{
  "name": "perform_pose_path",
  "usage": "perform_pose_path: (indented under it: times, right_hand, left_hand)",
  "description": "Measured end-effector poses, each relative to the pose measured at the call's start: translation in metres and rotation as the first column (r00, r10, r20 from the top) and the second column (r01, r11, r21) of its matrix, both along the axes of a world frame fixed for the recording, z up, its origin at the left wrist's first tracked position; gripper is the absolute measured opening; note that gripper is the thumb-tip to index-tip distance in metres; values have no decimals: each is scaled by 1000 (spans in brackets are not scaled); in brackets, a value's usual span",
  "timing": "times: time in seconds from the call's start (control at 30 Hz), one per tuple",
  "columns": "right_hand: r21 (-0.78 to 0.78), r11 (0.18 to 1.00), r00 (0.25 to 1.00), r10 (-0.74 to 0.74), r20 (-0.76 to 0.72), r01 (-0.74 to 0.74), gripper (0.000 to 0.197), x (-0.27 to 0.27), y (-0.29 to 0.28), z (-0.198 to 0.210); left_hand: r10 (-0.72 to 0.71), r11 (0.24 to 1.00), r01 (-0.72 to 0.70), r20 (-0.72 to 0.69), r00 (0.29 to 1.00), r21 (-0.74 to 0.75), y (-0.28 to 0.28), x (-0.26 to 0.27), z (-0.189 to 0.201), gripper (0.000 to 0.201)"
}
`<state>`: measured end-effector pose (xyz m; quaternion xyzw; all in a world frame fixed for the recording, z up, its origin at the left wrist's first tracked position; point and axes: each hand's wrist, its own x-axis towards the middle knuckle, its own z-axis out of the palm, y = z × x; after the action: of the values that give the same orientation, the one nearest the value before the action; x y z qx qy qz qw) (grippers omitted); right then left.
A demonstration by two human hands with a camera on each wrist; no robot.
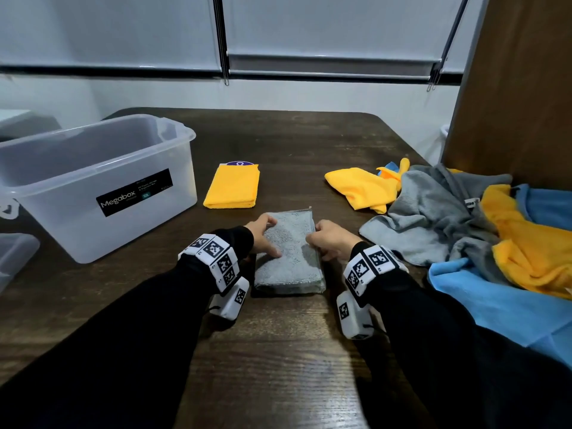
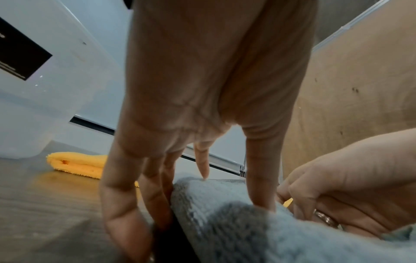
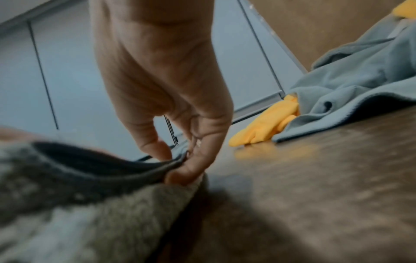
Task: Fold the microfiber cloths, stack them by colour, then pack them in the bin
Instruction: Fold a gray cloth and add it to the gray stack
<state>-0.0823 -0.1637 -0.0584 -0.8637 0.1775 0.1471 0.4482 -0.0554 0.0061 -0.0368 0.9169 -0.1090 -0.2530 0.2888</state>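
Left hand (image 1: pixel 263 238): rests on the left half of the folded grey microfiber cloth (image 1: pixel 289 258). Thumb and index finger lie nearly straight on the top face; in the left-wrist view the remaining fingers (image 2: pixel 126 204) reach down along the cloth's left edge toward the table. Nothing is pinched; the fingers lie extended.

Right hand (image 1: pixel 329 239): sits at the cloth's right edge. In the right-wrist view thumb and fingertips (image 3: pixel 180 172) close narrowly on the top layer's hem and lift it slightly off the layers beneath. A ring shows on one finger in the left-wrist view.

The grey cloth lies as a thick rectangle on the dark wood-grain table (image 1: pixel 278 351), directly between the two hands, long side running away from the person.

Beyond it, slightly left: a folded yellow microfiber cloth (image 1: pixel 232 186), flat, apart from the grey one. Farther left: a clear plastic storage bin (image 1: pixel 93 184) with a black label, standing upright with no lid on it.

Right side: a loose pile of unfolded cloths (image 1: pixel 464 221), yellow, grey and blue, overlapping one another, well apart from the right hand. A brown panel (image 1: pixel 520 88) stands behind the pile.
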Motion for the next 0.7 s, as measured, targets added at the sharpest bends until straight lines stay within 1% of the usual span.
perform_pose_path:
  times: [0.03,0.1,0.13,0.2,0.23,0.27,0.3,0.33,0.37,0.4,0.43,0.47,0.5,0.53,0.57,0.6,0.63,0.7]
  right_hand:
    - [18,1000,1000,-11,16,11,11,0,0,1]
    - [27,1000,1000,-6,9,6,33,2,-3,-1]
    - [7,1000,1000,9,-7,-9,35,2,-4,-1]
    - [-59,998,998,20,-53,-23,25,-2,-5,1]
    - [-80,997,998,9,-59,-14,24,-3,-6,2]
    - [-123,992,998,7,-55,-14,30,-3,-7,3]
    - [-202,979,1000,6,-23,-11,42,-2,-9,4]
    - [-323,946,999,34,39,-19,57,0,-10,5]
    - [-437,898,989,114,96,-61,69,0,-10,9]
    - [-503,852,966,230,115,-143,78,0,-8,12]
    - [-535,801,928,364,76,-270,81,1,-5,15]
    - [-549,734,884,467,-17,-399,78,2,-1,16]
    - [-547,665,839,527,-138,-508,73,2,2,16]
    - [-529,610,797,544,-262,-590,69,4,4,14]
    - [-504,571,759,545,-356,-648,67,4,3,14]
    - [-472,562,734,538,-415,-679,67,4,1,15]
    - [-431,571,716,544,-438,-698,68,4,-2,16]
    - [-372,595,700,558,-445,-712,69,5,-8,17]
  left_hand:
    - [-1,1000,1,5,1000,-7,-1,2,-3,78]
    - [-14,1000,14,13,1000,-22,-2,6,-5,84]
    - [-27,999,27,8,1000,-17,-2,8,-7,88]
    - [-76,997,76,-2,997,24,-3,11,-9,96]
    - [-101,993,100,8,995,63,-4,13,-10,99]
    - [-127,986,123,27,992,113,-4,15,-11,102]
    - [-159,974,149,46,986,170,-4,15,-12,105]
    - [-196,956,178,55,979,235,-5,15,-12,110]
    - [-240,928,214,52,969,304,-5,15,-13,115]
    - [-280,897,248,38,959,366,-5,14,-13,119]
    - [-315,866,280,18,949,413,-6,13,-14,121]
    - [-336,840,303,-6,942,450,-6,13,-16,123]
    - [-348,818,318,-29,937,480,-6,13,-18,124]
    - [-348,802,323,-48,936,503,-4,14,-22,125]
    - [-348,790,328,-62,935,518,-3,15,-25,126]
    - [-347,784,330,-69,935,526,-2,15,-28,126]
    - [-354,782,334,-66,933,526,0,15,-31,126]
    - [-361,787,331,-45,931,521,0,11,-33,124]
